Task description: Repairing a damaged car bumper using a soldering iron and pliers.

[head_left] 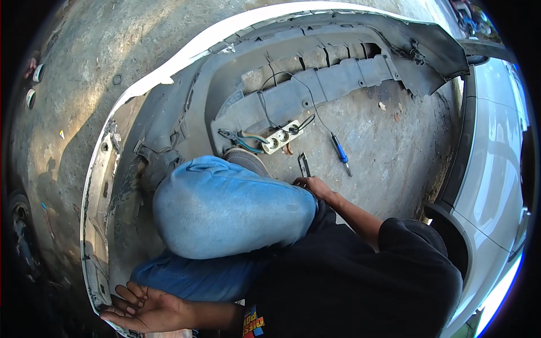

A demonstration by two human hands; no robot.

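Note:
My left hand [141, 310] is palm up at the lower left, fingers loosely bent and apart, beside the inner edge of a white bumper [197, 42]. My right hand [313, 188] is beside my raised jeans-covered knee, fingers curled and partly hidden, just below a slim dark tool [304, 164]; whether it grips it is unclear. Past my foot lie pliers [248, 139] and a white power strip [280, 139] with a cable, and a blue-handled soldering iron [340, 147] rests on the concrete.
The bumper curves round me along the left and top, with a grey plastic lower panel [355, 73] inside it. A white car [490, 158] stands close on my right. Concrete ground [84, 67] with small rings and scraps extends beyond the bumper at upper left.

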